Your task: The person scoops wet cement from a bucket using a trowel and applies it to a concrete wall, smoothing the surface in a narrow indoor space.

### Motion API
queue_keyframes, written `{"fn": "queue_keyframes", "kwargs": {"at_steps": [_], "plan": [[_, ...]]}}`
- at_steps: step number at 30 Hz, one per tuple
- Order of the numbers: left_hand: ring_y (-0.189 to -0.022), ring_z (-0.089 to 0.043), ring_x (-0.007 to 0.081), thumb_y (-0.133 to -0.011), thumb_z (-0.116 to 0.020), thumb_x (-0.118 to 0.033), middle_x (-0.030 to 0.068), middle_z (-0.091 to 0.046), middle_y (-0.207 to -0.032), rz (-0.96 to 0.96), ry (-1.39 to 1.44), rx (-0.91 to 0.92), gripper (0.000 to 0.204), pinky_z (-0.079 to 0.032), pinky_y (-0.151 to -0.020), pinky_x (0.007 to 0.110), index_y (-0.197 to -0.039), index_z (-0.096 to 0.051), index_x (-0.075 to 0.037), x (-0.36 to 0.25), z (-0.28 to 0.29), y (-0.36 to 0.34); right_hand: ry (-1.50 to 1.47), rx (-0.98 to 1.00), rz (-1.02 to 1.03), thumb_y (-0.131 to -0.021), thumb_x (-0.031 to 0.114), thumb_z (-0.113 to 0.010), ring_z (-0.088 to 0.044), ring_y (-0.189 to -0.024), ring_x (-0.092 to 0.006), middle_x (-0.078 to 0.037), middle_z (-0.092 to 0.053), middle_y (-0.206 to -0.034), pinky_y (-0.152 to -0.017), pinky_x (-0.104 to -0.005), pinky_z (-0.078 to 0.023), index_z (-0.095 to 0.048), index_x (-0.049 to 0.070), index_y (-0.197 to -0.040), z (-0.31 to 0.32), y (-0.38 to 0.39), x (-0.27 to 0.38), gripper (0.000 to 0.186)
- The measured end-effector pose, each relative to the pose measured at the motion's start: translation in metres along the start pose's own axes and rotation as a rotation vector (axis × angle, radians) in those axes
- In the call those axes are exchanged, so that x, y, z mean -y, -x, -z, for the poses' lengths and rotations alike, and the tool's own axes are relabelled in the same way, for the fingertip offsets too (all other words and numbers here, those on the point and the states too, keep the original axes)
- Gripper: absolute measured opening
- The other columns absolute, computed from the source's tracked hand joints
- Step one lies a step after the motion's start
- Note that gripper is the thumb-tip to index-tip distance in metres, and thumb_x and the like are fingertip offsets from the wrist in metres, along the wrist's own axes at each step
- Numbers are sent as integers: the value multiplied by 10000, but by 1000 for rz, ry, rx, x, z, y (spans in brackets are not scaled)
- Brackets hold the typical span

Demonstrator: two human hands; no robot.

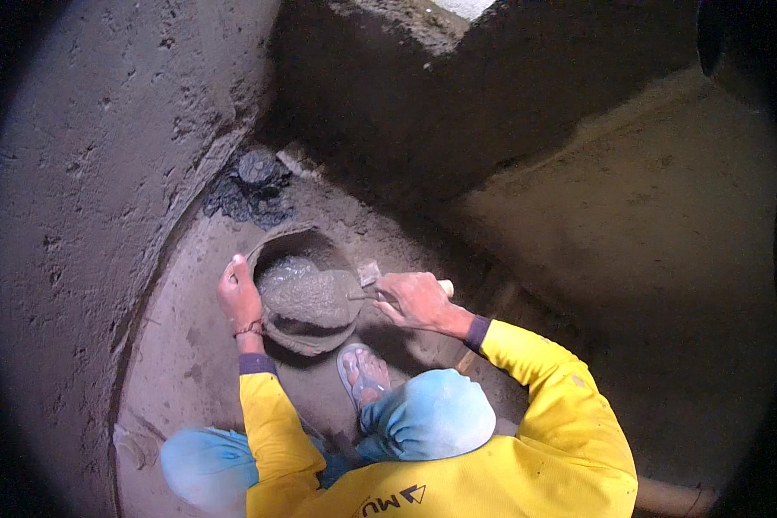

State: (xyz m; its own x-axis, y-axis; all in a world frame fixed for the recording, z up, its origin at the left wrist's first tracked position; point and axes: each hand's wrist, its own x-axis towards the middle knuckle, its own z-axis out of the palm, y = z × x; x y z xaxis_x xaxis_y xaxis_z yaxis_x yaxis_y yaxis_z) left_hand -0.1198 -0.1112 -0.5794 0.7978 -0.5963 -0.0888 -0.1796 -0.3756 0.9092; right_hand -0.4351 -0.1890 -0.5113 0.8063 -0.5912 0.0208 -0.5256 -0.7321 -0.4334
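My left hand [240, 298] grips the left rim of a round, mortar-crusted bucket [318, 349], which stands on the floor in front of me. In my right hand [419, 300] is a trowel [363, 297], its pale handle end showing beyond the fist. The trowel's blade lies over the bucket's mouth, covered by a heap of wet grey mortar [312, 299]. More wet mortar shows inside the bucket behind the blade. The fingers of the left hand are partly hidden at the rim.
A rough plastered wall [104, 164] rises on the left, and a darker wall [406, 112] stands ahead. A crumpled dark plastic sheet [250, 186] lies in the corner. My sandalled foot [364, 375] is just below the bucket. A pale crumpled scrap [136, 447] lies by the left wall.
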Motion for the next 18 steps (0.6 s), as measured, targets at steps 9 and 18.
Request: {"fn": "queue_keyframes", "kwargs": {"at_steps": [9,18], "plan": [[-802,-656,220,-1007,-540,-459,164,-725,-874,37,-82,23,536,-500,-757,383,-1024,-697,53,-9,6,1,-699,487,-118,-972,278,-651,-554,-643,-94,18,-596,-732,-573,-292,-442,-670,13,-988,133,0,-16,267],[-738,-652,309,-994,-539,-429,210,-678,-800,-48,14,-58,494,-493,-709,412,-922,-687,38,-20,-3,13,-369,-470,-707,-951,320,-672,-586,-703,-157,14,-648,-797,-640,-322,-472,-696,66,-932,247,4,-53,256]]}}
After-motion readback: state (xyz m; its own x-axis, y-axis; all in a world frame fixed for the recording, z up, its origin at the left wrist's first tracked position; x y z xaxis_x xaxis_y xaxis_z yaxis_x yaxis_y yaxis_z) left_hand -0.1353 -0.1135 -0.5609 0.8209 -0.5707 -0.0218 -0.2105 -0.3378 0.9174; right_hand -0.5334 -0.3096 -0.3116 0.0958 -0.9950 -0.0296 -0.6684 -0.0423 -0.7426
